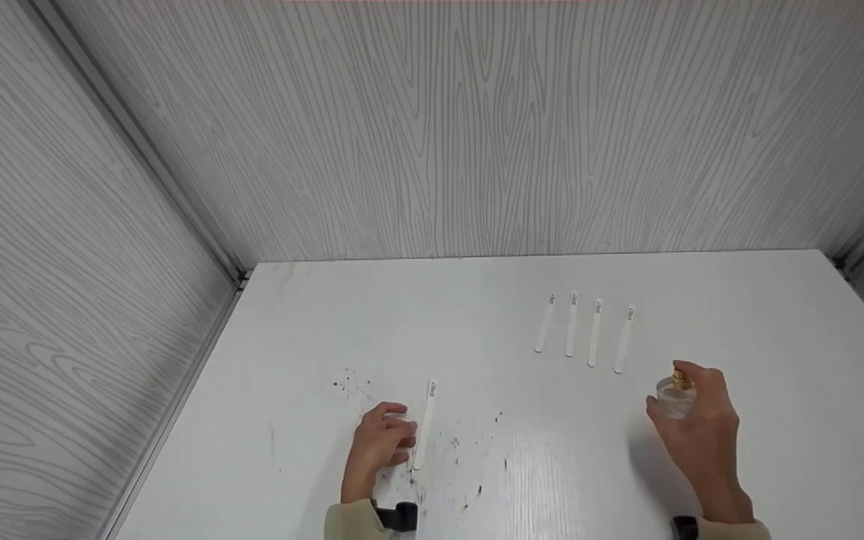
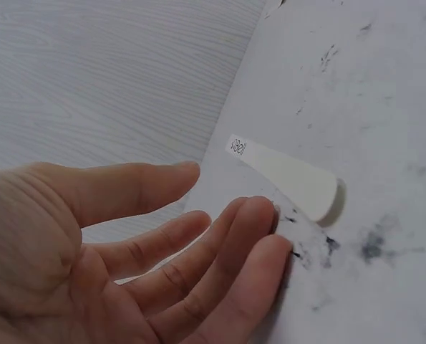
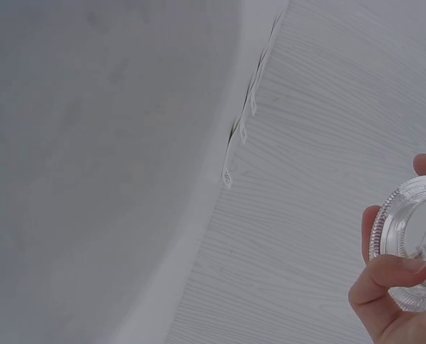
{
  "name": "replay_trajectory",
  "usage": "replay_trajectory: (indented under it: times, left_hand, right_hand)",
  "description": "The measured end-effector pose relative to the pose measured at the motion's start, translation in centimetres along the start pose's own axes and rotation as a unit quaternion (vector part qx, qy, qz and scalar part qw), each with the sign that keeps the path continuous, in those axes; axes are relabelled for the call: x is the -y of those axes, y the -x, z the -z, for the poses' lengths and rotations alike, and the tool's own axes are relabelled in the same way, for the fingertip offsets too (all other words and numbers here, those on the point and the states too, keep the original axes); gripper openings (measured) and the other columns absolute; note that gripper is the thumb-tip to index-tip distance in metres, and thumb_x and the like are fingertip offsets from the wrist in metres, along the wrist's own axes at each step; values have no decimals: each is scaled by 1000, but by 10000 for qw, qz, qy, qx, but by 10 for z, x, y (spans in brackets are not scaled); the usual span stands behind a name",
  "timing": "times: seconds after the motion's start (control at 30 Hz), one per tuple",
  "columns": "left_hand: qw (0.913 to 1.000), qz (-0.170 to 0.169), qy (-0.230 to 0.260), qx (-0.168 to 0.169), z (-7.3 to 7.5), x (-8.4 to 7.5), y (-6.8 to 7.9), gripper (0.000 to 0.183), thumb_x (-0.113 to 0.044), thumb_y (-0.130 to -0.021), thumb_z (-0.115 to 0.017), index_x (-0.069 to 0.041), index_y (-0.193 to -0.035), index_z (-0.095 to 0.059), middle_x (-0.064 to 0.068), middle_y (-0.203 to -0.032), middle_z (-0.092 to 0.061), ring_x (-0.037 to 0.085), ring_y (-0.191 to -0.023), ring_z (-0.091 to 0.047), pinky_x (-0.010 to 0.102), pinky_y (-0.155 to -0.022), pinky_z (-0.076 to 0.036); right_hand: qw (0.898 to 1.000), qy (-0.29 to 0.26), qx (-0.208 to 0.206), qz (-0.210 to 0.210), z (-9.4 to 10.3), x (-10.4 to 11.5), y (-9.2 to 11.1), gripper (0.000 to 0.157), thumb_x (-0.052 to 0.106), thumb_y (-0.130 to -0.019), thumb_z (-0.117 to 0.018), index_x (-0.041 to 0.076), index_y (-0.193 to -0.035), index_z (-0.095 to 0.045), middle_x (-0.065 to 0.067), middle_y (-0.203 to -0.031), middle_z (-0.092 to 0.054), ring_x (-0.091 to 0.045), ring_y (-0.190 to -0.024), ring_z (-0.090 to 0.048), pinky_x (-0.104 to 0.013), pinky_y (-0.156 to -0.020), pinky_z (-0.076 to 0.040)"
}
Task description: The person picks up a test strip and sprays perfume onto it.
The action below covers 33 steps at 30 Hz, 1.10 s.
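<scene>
In the head view my left hand is beside a white paper test strip with a small printed label at its far end. The left wrist view shows that hand's fingers loosely bent, holding nothing, next to the strip's rounded near end. My right hand grips a clear glass perfume bottle with a gold spray nozzle. One finger rests on top of the nozzle. The right wrist view shows the ribbed base of the bottle between fingers and thumb, cut off by the frame edge.
Several more labelled strips lie in a row toward the back right of the white table. Dark smudges and specks mark the tabletop around the left hand. Grey wood-grain panels wall the table at the back and sides.
</scene>
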<state>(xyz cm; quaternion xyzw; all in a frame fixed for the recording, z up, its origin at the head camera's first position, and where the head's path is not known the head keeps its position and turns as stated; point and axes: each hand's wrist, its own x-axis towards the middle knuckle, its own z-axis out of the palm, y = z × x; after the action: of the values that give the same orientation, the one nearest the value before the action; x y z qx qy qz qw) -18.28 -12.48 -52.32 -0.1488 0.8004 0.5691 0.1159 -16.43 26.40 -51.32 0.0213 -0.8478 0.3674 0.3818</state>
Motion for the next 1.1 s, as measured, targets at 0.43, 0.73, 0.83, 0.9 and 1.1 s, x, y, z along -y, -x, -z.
replay_trajectory:
  times: [0.43, 0.73, 0.83, 0.9, 1.1]
  left_hand:
    - [9975, -264, -564, -346, -8, 0, -3, 41, 6, -75, -83, 6, -111, -63, 6, -80, -69, 14, -61, -62, 24, -54, -52]
    - [9823, -744, -1421, -967, -19, 2, -1, 40, 3, -68, -87, 1, -102, -67, 4, -77, -68, 23, -75, -64, 42, -71, -55]
    - [9784, -833, -1534, -1109, -22, 1, 0, 39, 4, -68, -86, 2, -102, -67, 6, -78, -68, 26, -76, -66, 46, -71, -55]
    - [9773, -821, -1568, -1165, -24, 1, 1, 39, 4, -69, -85, 3, -103, -68, 6, -78, -69, 27, -75, -67, 46, -71, -55]
    - [9792, -605, -1390, -1346, -26, 1, 3, 32, 5, -68, -83, 3, -96, -68, 6, -76, -70, 27, -78, -67, 46, -74, -54]
  right_hand:
    - [9999, 99, -3, -75, 1, 1, 0, 61, -21, -64, -79, -7, -120, -58, -24, -107, -60, -38, -93, -62, -4, -80, -29]
    - [9999, 64, 30, -118, 1, 1, 0, 61, -21, -64, -79, -7, -120, -58, -24, -106, -59, -38, -95, -62, -4, -81, -30]
    - [9999, 39, 40, -92, 1, 1, 0, 61, -21, -64, -78, -7, -120, -58, -23, -107, -59, -37, -96, -61, -6, -81, -30]
    - [10000, 34, 25, -58, 2, 1, 1, 61, -22, -64, -78, -7, -120, -58, -24, -107, -59, -36, -95, -61, -8, -80, -31]
    - [10000, 14, 35, -22, 1, 2, 0, 61, -22, -64, -77, -8, -120, -57, -24, -108, -60, -36, -94, -61, -6, -81, -31]
